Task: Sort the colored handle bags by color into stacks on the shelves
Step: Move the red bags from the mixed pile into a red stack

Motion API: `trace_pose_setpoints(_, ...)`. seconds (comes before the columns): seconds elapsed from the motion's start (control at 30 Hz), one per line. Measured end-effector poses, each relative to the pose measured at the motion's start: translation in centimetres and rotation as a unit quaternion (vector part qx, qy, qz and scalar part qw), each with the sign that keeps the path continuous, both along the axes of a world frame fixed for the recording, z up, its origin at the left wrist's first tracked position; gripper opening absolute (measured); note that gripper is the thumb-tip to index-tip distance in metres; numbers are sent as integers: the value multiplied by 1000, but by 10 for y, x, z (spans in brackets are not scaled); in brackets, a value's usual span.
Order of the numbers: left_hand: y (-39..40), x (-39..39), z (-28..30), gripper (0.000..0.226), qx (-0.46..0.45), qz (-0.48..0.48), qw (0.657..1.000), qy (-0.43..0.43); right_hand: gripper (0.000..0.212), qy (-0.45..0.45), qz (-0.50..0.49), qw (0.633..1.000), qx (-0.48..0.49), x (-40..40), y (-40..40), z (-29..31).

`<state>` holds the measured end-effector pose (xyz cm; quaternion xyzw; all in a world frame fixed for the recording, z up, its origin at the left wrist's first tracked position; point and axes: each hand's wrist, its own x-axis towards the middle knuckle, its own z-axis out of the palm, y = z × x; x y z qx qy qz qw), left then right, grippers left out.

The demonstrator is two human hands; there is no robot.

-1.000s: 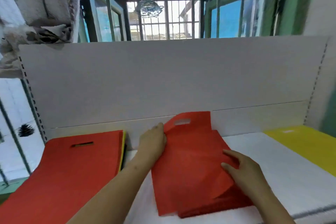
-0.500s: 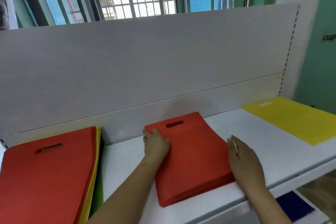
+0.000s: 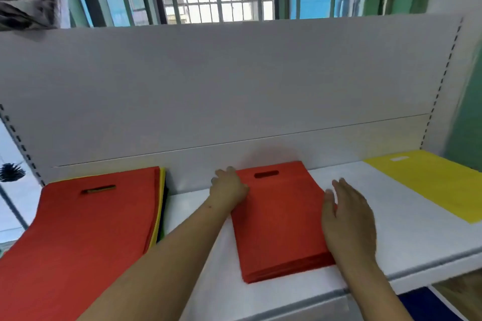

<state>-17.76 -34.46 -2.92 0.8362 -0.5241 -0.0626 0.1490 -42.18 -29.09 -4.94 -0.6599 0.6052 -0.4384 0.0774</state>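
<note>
head view: red bag stack (image 3: 279,219) mid shelf (image 3: 407,237), long axis front to back. left hand (image 3: 229,187) curled at far-left corner; right hand (image 3: 348,219) flat, fingers straight, against right edge, holding nothing. mixed pile (image 3: 86,229) lies left, nearer left hand.

A: What are the red bags (image 3: 279,219) between the left hand (image 3: 228,187) and right hand (image 3: 347,219) made of?

B: A matt, cloth-like sheet, smooth and without sheen; the stack edges show thin layers.

A: And the shelf (image 3: 391,221) beneath the hands?

B: Smooth white surface with a faint gloss; its material cannot be told. The back panel (image 3: 234,86) beyond the fingertips is matt white.

A: The pile (image 3: 86,232) left of the left hand?

B: Same matt material.

A: The yellow bag (image 3: 430,182) right of the right hand?

B: Matt, flat, uncreased.
</note>
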Motion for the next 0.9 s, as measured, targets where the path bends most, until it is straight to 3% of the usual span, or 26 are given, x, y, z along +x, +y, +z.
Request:
trace_pose_setpoints(0.13, 25, 38, 54, 50, -48, -22, 999, -3, 45, -35, 175, 984, -10, 74, 30, 16)
trace_pose_setpoints(0.23, 68, 91, 81, 45, -69, -16, 995, -67, 45, -25, 308, 951, 10, 138, 61, 18)
trace_pose_setpoints(0.37, 143, 173, 86, 43, -104, 28, 985, -132, 63, 48, 436, 898, 14, 198, 90, 25)
trace_pose_setpoints(0.47, 200, 234, 73, 51, -79, 81, 983, -143, 93, 153, 463, 873, 19, 230, 97, 27)
trace_pose_setpoints(0.57, 243, 276, 50, 69, -51, 120, 981, -142, 105, 220, 475, 850, 59, 248, 103, 12)
trace_pose_setpoints(0.73, 248, 295, 6, 76, -40, 129, 988, -76, 108, 205, 466, 857, 81, 251, 103, -6)
trace_pose_setpoints(0.9, 241, 294, 1, 68, -54, 172, 972, -150, 113, 195, 458, 864, 78, 253, 101, 1)
